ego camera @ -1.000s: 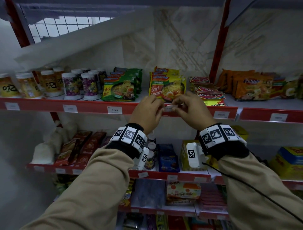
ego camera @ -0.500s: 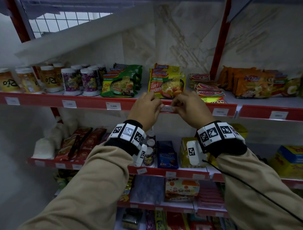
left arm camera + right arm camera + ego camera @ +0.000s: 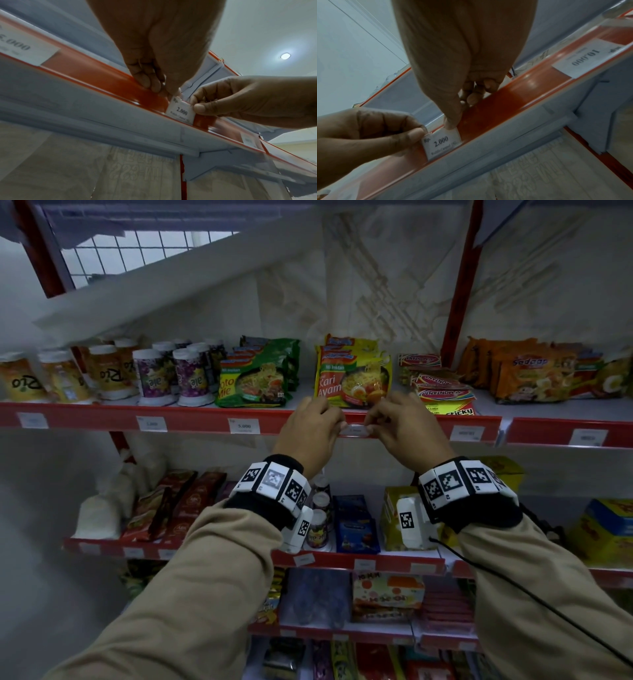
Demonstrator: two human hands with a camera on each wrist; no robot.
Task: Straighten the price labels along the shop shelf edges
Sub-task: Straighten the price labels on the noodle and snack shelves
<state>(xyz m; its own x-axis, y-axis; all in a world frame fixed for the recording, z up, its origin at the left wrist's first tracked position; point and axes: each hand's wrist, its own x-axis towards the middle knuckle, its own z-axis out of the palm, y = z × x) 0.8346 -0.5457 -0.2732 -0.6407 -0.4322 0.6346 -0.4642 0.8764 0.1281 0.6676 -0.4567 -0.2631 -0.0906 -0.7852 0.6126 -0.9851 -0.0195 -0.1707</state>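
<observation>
- both hands are up at the red shelf edge [image 3: 191,419] of the upper shelf, close together, each pinching one end of the same price label [image 3: 355,430].
- the left hand [image 3: 310,433] has thumb and curled fingers closed on the label's left end; in the left wrist view the label [image 3: 181,113] reads "rp. 2.000" and sits in the red strip, its lower edge tucked in the channel.
- the right hand [image 3: 407,433] nips the label's right end between thumb and forefinger; the right wrist view shows the same label [image 3: 442,142] tilted against the strip.
- just behind the hands stands a yellow kari ayam noodle pack [image 3: 352,378], with green noodle packs [image 3: 255,378] to its left and red montana packs [image 3: 442,388] to its right.
- further left stand lidded cups [image 3: 150,374]; further right, orange sedaap packs [image 3: 534,374].
- other labels sit along the same edge: a 5.000 label [image 3: 244,426] to the left and another label [image 3: 466,433] to the right, which the right wrist view [image 3: 589,56] reads as 10.000.
- from the head view the hands cover most of the held label, and its print is too small to read.
- the small line under the price is blurred in both wrist views.
- the lower shelves are dim and partly hidden by the beige sleeves [image 3: 191,594].
</observation>
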